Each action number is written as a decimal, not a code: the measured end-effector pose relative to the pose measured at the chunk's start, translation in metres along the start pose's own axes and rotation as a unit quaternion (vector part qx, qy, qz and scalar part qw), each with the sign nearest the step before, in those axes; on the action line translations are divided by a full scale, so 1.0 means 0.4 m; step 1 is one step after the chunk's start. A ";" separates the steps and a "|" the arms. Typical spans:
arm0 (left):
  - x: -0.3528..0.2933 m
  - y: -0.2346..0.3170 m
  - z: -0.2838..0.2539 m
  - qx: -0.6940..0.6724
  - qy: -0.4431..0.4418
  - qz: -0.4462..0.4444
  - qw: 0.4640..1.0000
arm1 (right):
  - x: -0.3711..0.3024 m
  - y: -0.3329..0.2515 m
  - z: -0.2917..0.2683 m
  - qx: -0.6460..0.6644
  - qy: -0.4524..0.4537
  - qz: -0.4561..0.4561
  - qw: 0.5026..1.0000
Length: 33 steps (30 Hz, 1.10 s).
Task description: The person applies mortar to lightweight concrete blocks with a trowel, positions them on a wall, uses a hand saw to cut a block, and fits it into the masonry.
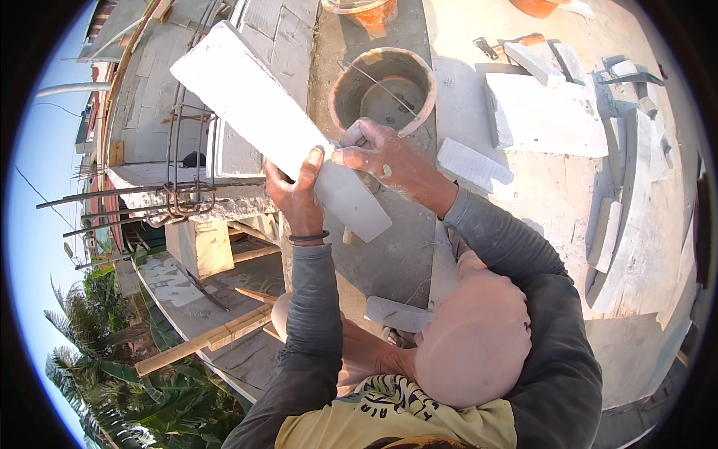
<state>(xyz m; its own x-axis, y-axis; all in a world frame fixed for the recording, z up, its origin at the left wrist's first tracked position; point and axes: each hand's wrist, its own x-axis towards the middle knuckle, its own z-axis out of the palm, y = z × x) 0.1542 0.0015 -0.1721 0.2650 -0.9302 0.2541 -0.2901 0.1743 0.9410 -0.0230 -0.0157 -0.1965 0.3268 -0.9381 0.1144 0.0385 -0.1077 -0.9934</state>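
Note:
A long white lightweight concrete block [254, 97] slants from the upper left toward the middle, its near end in shade. My left hand [298, 193] grips its left edge, thumb on the top face and fingers around the side. Against the opposite edge, my right hand [385, 159] is closed, its fingers curled and the thumb side touching the block. Whatever may be pinched in those fingers is hidden. Just beyond the right hand stands a round mortar tub [336, 97], grey inside, with a thin rod across its mouth.
White block offcuts [473, 165] lie on the right-hand slab, with a larger block [550, 112] and a hammer [516, 45] farther back. Orange buckets [370, 13] stand at the far edge. At left, bare rebar [112, 202] juts beyond the wall, above a drop with wooden planks [202, 340].

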 end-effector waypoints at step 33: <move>-0.023 -0.175 1.098 0.251 -0.658 0.092 0.704 | -0.314 0.343 -0.535 0.462 0.537 0.194 0.679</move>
<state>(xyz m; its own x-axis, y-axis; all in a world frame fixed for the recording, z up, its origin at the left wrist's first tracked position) -0.2317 -0.1442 -0.3387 -0.8051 -0.4584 -0.3765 -0.5842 0.5025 0.6374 -0.2607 0.0169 -0.3476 -0.3761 -0.5898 -0.7146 0.8838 0.0034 -0.4679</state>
